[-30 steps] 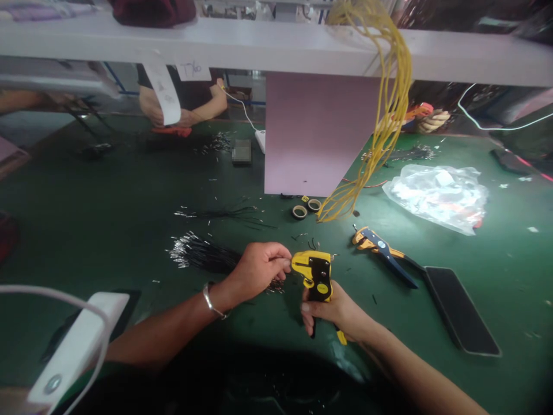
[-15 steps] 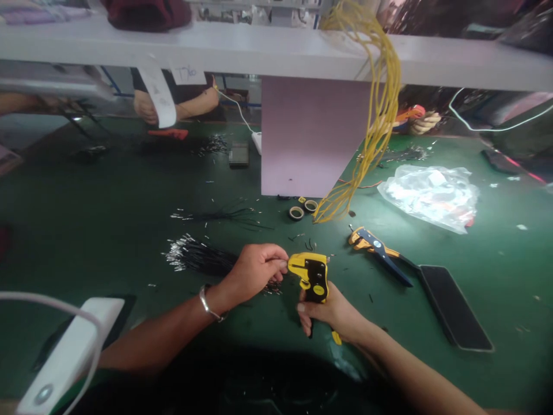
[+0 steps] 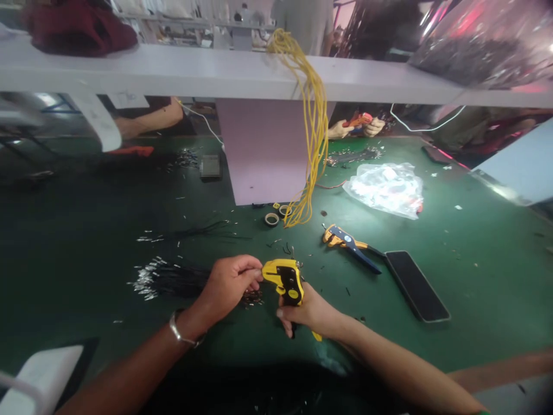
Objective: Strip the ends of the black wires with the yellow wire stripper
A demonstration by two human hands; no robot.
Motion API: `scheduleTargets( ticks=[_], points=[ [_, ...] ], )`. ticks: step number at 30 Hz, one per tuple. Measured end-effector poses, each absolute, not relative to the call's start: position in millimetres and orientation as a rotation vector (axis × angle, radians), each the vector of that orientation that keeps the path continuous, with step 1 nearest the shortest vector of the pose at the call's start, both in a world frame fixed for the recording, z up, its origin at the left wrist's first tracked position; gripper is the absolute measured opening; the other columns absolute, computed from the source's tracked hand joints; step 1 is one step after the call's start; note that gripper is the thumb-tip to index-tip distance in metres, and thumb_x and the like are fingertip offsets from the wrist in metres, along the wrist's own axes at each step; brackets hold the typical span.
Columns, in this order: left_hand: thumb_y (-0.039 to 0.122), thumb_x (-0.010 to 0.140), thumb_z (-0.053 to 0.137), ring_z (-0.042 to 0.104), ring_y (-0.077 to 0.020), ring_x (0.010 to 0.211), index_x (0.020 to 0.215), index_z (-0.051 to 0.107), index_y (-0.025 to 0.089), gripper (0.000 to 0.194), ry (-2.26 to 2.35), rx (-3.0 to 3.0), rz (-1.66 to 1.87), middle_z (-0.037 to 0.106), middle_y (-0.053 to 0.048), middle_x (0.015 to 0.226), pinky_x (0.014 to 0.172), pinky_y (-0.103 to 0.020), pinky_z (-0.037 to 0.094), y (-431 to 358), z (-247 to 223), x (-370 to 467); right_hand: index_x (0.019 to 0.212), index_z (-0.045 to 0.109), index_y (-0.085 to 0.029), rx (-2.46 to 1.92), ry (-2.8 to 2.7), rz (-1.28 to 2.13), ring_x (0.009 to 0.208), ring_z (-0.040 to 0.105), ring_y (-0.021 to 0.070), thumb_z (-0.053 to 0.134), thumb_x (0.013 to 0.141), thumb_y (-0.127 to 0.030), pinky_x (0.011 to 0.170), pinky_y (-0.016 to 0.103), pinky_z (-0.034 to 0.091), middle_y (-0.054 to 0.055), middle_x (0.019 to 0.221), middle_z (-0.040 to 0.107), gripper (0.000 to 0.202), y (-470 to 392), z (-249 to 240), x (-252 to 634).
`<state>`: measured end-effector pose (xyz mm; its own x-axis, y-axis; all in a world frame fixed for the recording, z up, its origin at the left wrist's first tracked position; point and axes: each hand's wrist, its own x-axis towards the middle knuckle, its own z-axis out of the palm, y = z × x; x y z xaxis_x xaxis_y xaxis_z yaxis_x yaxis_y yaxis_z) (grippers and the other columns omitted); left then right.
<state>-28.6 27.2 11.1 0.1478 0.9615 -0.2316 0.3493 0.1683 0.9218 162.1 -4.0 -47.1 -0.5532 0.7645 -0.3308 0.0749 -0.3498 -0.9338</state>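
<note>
My right hand [image 3: 305, 308] is wrapped round the handles of a yellow and black wire stripper [image 3: 285, 279], whose jaws point left. At the jaw tip, my left hand [image 3: 235, 282] is closed in a pinch; what lies between its fingertips is too small to make out. Beneath and to the left of that hand lies a bundle of black wires [image 3: 179, 279] with shiny metal ends. A smaller bunch of black wires [image 3: 194, 232] is behind it. Right of the stripper rests a second wire stripper [image 3: 352, 246], orange and dark blue, unheld on the green table [image 3: 345, 346].
Yellow wires [image 3: 317, 138] hang from a white shelf [image 3: 181, 75]. Two tape rolls [image 3: 272, 219] sit by the shelf's support panel [image 3: 268, 150]. A phone [image 3: 417, 285] and a plastic bag [image 3: 384, 190] lie at right. Across the table, a person's hands [image 3: 372, 127] hold a red tool.
The camera view has turned to the right, so everything sits further left. Both hands stay at the stripper in much the same pose. Another forearm now shows at lower right.
</note>
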Motion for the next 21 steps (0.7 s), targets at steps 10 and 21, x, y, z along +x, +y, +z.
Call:
scheduleTargets(
  ticks=[10, 21],
  points=[
    [0.020, 0.068, 0.056, 0.060, -0.0108, 0.051, 0.070, 0.067, 0.016, 0.012, 1.427, 1.410, 0.740, 0.066, 0.000, 0.058, 0.051, -0.020, 0.050, 27.9, 13.0, -27.6, 0.057, 0.053, -0.018, -1.118, -1.460, 1.931, 0.041, 0.046, 0.0094, 0.061, 0.069, -0.022, 0.050, 0.023, 0.040, -0.004, 0.042, 0.055, 0.015, -1.7, -45.7, 160.6],
    [0.022, 0.069, 0.056, 0.060, -0.0114, 0.052, 0.070, 0.068, 0.016, 0.013, 1.456, 1.450, 0.735, 0.064, 0.001, 0.055, 0.053, -0.021, 0.049, 28.5, 7.3, -28.9, 0.063, 0.052, -0.018, -1.168, -1.421, 1.935, 0.043, 0.050, 0.0096, 0.062, 0.067, -0.020, 0.050, 0.022, 0.041, -0.005, 0.045, 0.057, 0.011, -1.6, -51.1, 160.4]
  ],
)
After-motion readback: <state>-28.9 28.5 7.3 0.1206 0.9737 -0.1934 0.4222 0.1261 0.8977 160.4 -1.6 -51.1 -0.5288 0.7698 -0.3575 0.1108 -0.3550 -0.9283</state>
